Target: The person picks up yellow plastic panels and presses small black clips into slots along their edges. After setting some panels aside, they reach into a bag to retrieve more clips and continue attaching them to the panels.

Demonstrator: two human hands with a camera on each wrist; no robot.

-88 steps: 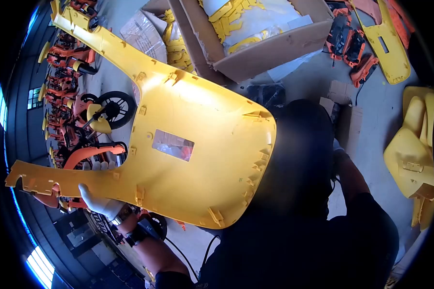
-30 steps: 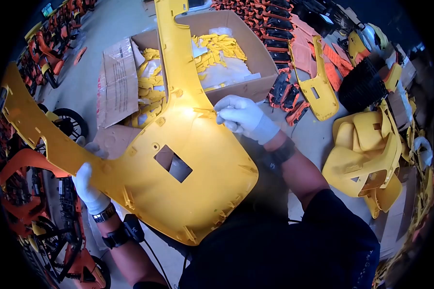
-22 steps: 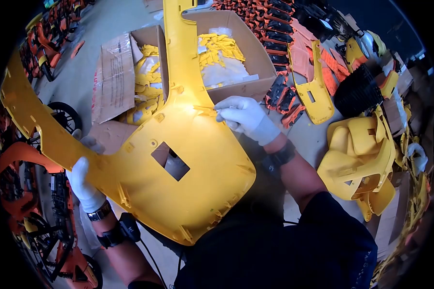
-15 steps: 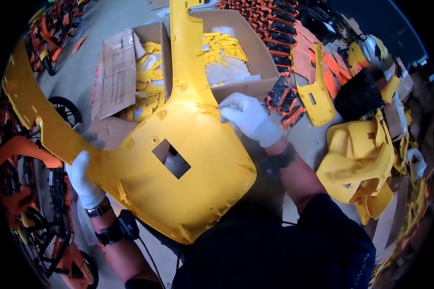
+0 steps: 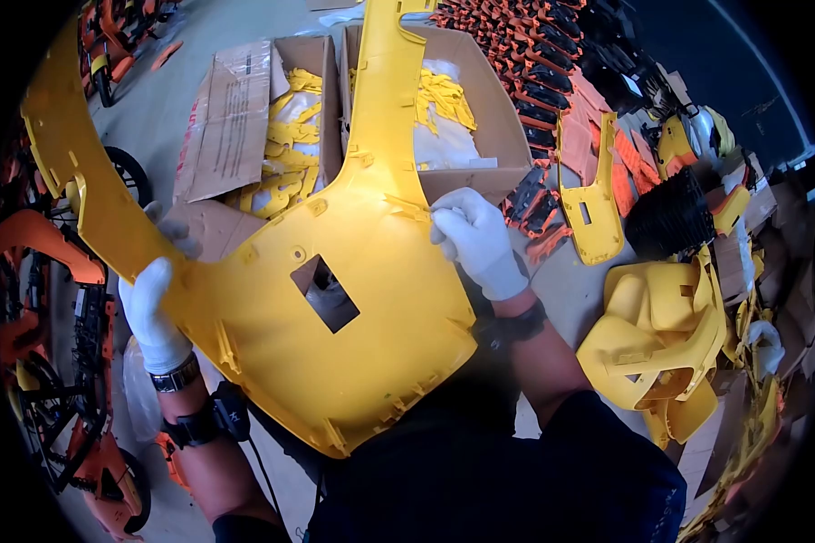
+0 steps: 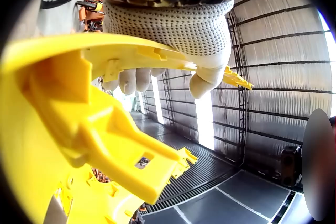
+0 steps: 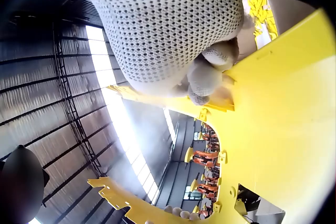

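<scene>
A large yellow plastic body panel [image 5: 398, 308], with two long arms, a rectangular cut-out and several moulded tabs, lies in front of me with its inner side up. My gloved left hand [image 5: 154, 312] grips the left arm of it, thumb over the near side and fingers behind, as the left wrist view confirms. At the upper right edge my gloved right hand [image 5: 478, 249] has its fingers curled in, tips right at a raised tab [image 5: 407, 208]. In the right wrist view the bunched fingertips [image 7: 206, 77] meet that tab; anything small between them is hidden.
Two cardboard boxes [image 5: 235, 136] of small yellow parts stand beyond the panel. At right are stacked yellow shells [image 5: 656, 335], another forked panel [image 5: 590, 222] and a black ribbed crate [image 5: 668, 210]. Orange vehicle frames [image 5: 45, 249] line the left.
My right hand has come up from low at the right to the panel's upper edge. The panel has turned, its arms now pointing more away from me; the left hand has kept its grip.
</scene>
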